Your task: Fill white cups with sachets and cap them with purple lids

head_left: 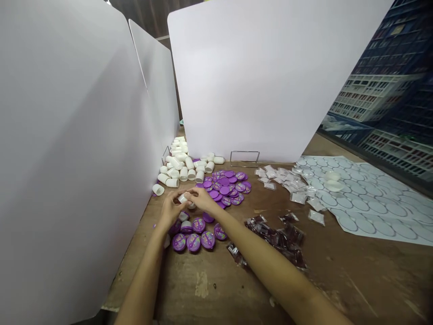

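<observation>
Just left of the purple lid pile, the left hand and right hand both curl their fingers around a small white cup — whether it is lidded, I cannot tell. Its wall looks smooth and hard, so a loose pinch could drop it onto the purple-topped tubs at the pile's near side; the right forearm might brush the glossy dark sachets, near-right of the pile. Far-left of it, rounded white cups lie tumbled, likely to roll if bumped.

I make this out as a small packing workshop: worn wooden table, heaped white cups, purple discs, clear sachets.
</observation>
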`<state>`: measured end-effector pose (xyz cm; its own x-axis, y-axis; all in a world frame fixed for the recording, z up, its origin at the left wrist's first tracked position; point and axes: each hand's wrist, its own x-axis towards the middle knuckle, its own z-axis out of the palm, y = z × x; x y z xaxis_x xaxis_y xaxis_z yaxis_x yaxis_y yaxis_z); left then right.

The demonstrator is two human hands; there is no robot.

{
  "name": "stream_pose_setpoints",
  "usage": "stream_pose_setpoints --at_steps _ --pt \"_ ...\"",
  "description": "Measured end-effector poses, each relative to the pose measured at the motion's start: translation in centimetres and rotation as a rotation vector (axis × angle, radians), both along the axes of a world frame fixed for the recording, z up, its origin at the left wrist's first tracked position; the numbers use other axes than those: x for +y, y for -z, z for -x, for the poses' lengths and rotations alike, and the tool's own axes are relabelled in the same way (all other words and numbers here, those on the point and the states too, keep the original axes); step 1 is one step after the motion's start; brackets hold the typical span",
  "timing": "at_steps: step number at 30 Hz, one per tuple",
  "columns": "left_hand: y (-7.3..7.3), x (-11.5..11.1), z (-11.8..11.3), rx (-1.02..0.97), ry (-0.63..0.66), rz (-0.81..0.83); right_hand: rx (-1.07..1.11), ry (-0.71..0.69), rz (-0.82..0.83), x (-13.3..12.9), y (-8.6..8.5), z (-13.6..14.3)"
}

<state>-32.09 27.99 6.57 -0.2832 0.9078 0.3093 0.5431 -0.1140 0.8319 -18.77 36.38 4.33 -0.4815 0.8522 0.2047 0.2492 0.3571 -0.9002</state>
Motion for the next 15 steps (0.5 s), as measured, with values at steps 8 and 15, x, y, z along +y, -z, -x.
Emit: stream_pose_setpoints --at_steps 8,15 --pt "-0.1 0.1 1.1 -0.358 -0.188 0.077 -0.275 0.085 -0.155 -0.3 -0.6 -3.8" --pt "-2.4 -1.9 -5.5 -0.996 -0.003 0.178 -0.651 0.462 -0.168 4.3 0.5 -13.5"
